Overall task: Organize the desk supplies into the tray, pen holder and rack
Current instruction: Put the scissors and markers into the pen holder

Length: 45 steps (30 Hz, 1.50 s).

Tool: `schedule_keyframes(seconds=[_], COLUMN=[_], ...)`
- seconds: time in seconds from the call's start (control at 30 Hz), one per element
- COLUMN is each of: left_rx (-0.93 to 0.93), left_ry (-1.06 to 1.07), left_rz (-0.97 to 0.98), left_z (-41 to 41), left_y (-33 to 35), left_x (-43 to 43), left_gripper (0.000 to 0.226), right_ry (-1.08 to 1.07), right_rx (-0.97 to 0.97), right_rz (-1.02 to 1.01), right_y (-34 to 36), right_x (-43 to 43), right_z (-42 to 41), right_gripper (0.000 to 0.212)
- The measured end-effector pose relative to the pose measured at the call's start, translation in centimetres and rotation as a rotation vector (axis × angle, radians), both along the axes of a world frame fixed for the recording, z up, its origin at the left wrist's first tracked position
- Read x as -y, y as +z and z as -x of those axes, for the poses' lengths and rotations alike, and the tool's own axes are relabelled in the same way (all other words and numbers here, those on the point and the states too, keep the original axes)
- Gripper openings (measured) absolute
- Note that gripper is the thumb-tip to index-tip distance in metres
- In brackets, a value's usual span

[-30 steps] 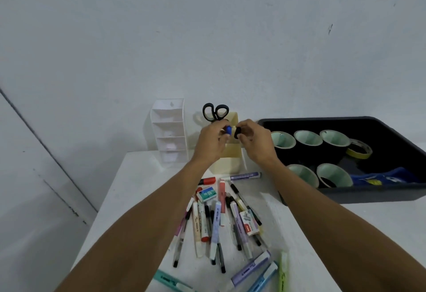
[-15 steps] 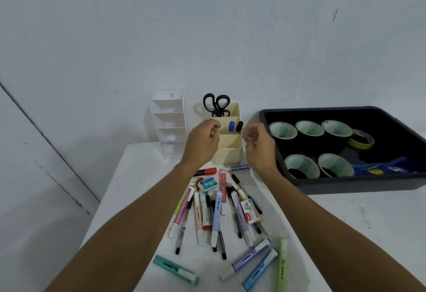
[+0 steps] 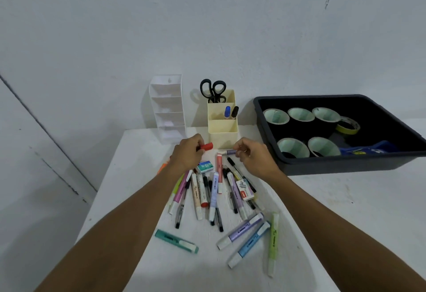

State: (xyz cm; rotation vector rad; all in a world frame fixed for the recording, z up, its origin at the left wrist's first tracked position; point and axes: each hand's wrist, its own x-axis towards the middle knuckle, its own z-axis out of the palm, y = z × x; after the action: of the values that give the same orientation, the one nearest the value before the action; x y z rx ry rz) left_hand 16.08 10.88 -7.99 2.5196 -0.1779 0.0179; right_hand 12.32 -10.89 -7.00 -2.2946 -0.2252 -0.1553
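"Logging hands first. Left hand (image 3: 187, 153)?" asks the recorder.

"Fingers curled round a red marker (image 3: 206, 146), at 12 o'clock of the loose pile of pens (image 3: 214, 190). Whether it is off the table (image 3: 138, 165), I cannot tell," says the observer.

"Right hand (image 3: 253, 155)?"

"Thumb and fingers pinch a purple marker (image 3: 228, 152) by one end. Its pale tip points to 9 o'clock, toward the red one. The two markers are near, not touching."

"Containers?"

"Cream pen holder (image 3: 222, 128) at 12 o'clock, beyond both hands, by the wall. Scissors (image 3: 213, 90) stand handles-up in its back compartment. A blue-capped marker (image 3: 227, 112) and a black-capped marker (image 3: 234, 112) stand in the middle one. White rack (image 3: 167, 107) at 11 o'clock, near the holder; shelf contents unclear. Black tray (image 3: 345, 165) at 2 o'clock holds five tape rolls (image 3: 276, 116) with pale cores, a yellow roll (image 3: 348, 125) at the far side and something blue (image 3: 368, 150) at the near right."

"Loose items?"

"Teal staples box (image 3: 205, 167) just beside the left hand, at the pile's top. Red-and-white box (image 3: 244, 190) on the pile at 3 o'clock. Teal highlighter (image 3: 176, 241) alone at 7 o'clock. Purple highlighter (image 3: 244, 229), blue highlighter (image 3: 251, 243) and green highlighter (image 3: 273, 241) at 5 o'clock."
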Motion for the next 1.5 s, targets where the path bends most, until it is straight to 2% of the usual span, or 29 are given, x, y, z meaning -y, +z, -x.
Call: schedule_keyframes(seconds=[0.23, 0.4, 0.63, 0.9, 1.13, 1.3, 1.5], left_rx=[0.097, -0.016, 0.031, 0.064, 0.023, 0.005, 0.025], left_ry=[-0.042, -0.018, 0.047, 0.081, 0.035, -0.009, -0.017], left_rz=[0.372, 0.564, 0.837, 0.905, 0.873, 0.848, 0.811], left_z=[2.3, 3.9, 7.4, 9.0, 8.8, 7.9, 7.7], left_y=[3.9, 4.6, 4.9, 4.7, 4.6, 4.5, 4.8], left_x=[-0.7, -2.5, -6.1, -9.3, -8.6, -5.7, -3.8], left_gripper=[0.03, 0.025, 0.017, 0.014, 0.016, 0.018, 0.019], right_ry=[0.106, 0.119, 0.159, 0.155, -0.011, -0.134, -0.076], right_rx=[-0.036, -0.061, -0.012, -0.048, -0.077, -0.089, -0.053], right_rz=[0.138, 0.175, 0.238, 0.342, 0.301, 0.339, 0.338], right_y=[0.2, 0.2, 0.4, 0.1, 0.8, 0.8, 0.6], right_x=[-0.5, -2.6, -9.1, -12.2, -7.2, -2.4, -3.7], right_z=[1.9, 3.0, 4.4, 4.9, 4.5, 6.0, 6.8], right_gripper=[0.013, 0.015, 0.015, 0.017, 0.024, 0.016, 0.014])
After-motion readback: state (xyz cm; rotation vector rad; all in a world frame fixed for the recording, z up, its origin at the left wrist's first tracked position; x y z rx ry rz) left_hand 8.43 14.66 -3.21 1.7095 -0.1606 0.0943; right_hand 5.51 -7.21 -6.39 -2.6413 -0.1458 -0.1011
